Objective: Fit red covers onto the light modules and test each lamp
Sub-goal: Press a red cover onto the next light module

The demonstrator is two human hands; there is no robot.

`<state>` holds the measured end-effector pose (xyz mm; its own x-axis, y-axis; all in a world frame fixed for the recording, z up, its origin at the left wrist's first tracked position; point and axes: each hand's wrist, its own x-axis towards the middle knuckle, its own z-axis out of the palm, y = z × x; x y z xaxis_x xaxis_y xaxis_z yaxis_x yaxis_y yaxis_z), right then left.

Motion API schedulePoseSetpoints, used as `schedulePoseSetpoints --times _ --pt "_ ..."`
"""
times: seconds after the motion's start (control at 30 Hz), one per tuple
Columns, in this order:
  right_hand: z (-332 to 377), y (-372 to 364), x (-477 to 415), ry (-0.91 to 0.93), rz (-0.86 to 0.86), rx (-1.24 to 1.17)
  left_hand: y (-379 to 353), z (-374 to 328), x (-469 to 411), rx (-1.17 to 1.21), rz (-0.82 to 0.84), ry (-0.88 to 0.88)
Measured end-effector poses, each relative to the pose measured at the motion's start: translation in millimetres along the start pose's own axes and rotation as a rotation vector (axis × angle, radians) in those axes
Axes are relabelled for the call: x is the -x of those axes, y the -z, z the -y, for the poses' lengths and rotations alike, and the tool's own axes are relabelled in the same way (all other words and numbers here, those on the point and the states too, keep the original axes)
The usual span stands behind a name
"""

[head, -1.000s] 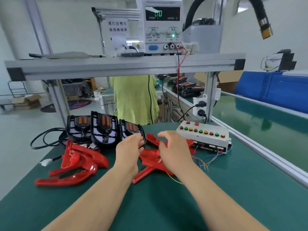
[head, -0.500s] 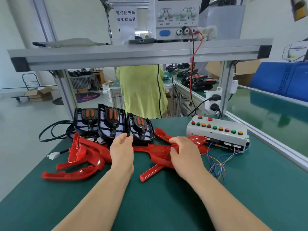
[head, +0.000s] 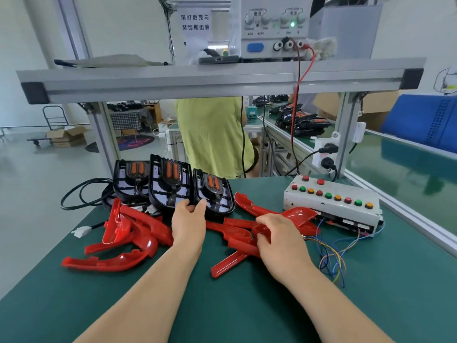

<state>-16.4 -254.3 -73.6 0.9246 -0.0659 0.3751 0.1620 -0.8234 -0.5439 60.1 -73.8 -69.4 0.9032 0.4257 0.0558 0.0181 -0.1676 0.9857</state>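
Observation:
Three black light modules with orange lenses stand in a row at the back of the green table: left (head: 131, 180), middle (head: 169, 185), right (head: 215, 194). My left hand (head: 189, 225) grips the lower edge where the middle and right modules meet, thumb on the right one. Red covers lie in two heaps: one at the left (head: 128, 233), one at the centre (head: 247, 231). My right hand (head: 279, 240) lies on the centre heap with its fingers curled round a red cover there.
A white test box (head: 332, 201) with coloured buttons sits at the right, loose coloured wires (head: 331, 256) trailing from it. A black cable (head: 81, 194) and white connector (head: 81, 231) lie at the left. A shelf with a power supply (head: 274, 28) spans overhead. A person in green stands behind.
My left hand has closed onto the modules' lower edge. My right hand has shifted onto the centre heap and curled round a red cover. The camera has tilted down and moved closer.

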Motion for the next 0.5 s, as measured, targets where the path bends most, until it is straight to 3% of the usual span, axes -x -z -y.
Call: schedulePoseSetpoints --times 0.33,0.5 --pt "-2.0 -2.4 1.8 0.002 -0.002 0.014 3.1 1.0 -10.4 -0.213 0.019 -0.107" --pt "-1.3 -2.5 3.2 0.002 0.011 0.034 3.8 -2.0 -7.2 -0.134 -0.009 -0.089"
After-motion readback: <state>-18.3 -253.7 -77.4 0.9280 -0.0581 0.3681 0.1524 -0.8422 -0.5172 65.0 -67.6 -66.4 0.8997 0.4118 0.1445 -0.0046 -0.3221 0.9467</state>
